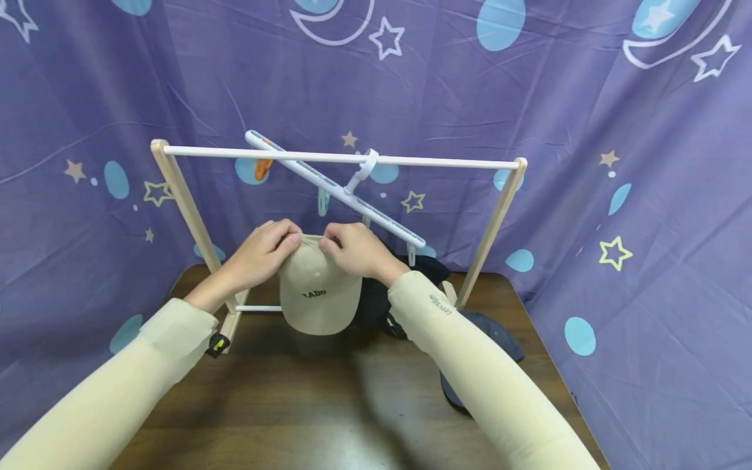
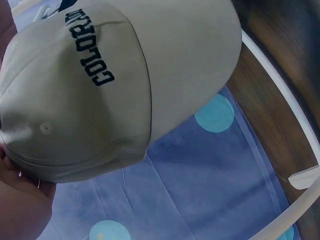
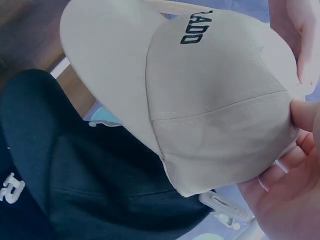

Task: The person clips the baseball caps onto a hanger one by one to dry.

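Pinching the back edge of a beige cap (image 1: 320,294), the left hand (image 1: 264,253) and right hand (image 1: 360,253) hold it up between them, thumbs toward the viewer and fingers curled behind the fabric. The cap hangs brim down, clear of the tabletop (image 1: 264,405), with dark block lettering on its front panel. It is below a white hanger (image 1: 329,186), which hooks over the white rod (image 1: 223,153) of a wooden-sided rack (image 1: 196,219) and slants down to the right. An orange clip (image 1: 262,168) is near the hanger's high end, a teal clip (image 1: 324,202) dangles above the cap, and a white clip (image 1: 411,254) hangs by the low end, at a black cap (image 3: 115,175). That black cap is just beside the beige one, partly behind the right hand and forearm. Farther right, a navy cap (image 1: 490,333) lies on the tabletop, partly covered by the right sleeve (image 1: 470,352). Purple curtain (image 1: 587,117) surrounds the rack.
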### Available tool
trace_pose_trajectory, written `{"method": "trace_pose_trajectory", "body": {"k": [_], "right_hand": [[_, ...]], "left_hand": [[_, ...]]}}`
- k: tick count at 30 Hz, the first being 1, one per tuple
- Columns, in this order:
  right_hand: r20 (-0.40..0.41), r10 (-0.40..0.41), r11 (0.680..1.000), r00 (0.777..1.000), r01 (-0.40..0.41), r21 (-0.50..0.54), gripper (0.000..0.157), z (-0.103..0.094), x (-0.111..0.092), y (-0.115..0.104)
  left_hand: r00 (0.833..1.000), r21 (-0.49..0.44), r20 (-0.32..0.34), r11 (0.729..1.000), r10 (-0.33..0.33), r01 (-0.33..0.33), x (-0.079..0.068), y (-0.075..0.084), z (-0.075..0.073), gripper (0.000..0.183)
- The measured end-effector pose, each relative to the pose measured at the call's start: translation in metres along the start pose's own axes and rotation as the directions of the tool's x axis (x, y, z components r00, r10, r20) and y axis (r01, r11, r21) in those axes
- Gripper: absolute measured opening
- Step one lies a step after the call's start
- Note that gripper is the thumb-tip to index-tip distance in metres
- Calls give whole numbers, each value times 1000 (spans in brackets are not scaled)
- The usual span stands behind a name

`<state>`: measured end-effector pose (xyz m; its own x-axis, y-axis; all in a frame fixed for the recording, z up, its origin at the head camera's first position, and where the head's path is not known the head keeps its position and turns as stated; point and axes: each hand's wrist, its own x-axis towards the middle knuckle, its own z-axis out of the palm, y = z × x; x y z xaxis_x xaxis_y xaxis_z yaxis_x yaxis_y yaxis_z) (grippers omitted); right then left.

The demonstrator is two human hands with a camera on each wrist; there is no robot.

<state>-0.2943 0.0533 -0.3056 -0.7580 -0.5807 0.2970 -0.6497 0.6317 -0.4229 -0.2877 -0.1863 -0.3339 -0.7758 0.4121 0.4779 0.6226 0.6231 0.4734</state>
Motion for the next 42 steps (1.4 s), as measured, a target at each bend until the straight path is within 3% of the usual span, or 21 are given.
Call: {"method": "trace_pose_trajectory", "body": {"k": [7,12,15,24,34,37,42], "right_hand": [[-92,-85,984,992,69,-166,16,-11,5,-4],[-205,-225,925,953,143,-351,22,-21,13,-10],[-236,-255,895,938,137,-424,34,-25,20,-14],[-188,-102,848,977,-14,-530,70,-26,44,-25],[-155,11,704,988,-118,-700,65,-25,70,-32],[-148,65,679,987,-152,-718,67,-25,74,-32],[-211,147,650,966,-255,-716,68,-22,81,-29]], "left_hand": [[999,-22,-13,999,40,-41,9,3,1,22],[999,-13,-29,999,42,-42,11,0,0,21],[998,-5,-41,999,43,-43,10,-2,-1,20],[998,-6,-47,999,45,-45,11,-8,0,20],[1000,-37,-30,999,-9,8,9,-10,0,22],[999,-45,-33,999,-5,4,9,-10,1,21],[1000,-52,-22,999,-9,8,9,-10,5,22]]}}
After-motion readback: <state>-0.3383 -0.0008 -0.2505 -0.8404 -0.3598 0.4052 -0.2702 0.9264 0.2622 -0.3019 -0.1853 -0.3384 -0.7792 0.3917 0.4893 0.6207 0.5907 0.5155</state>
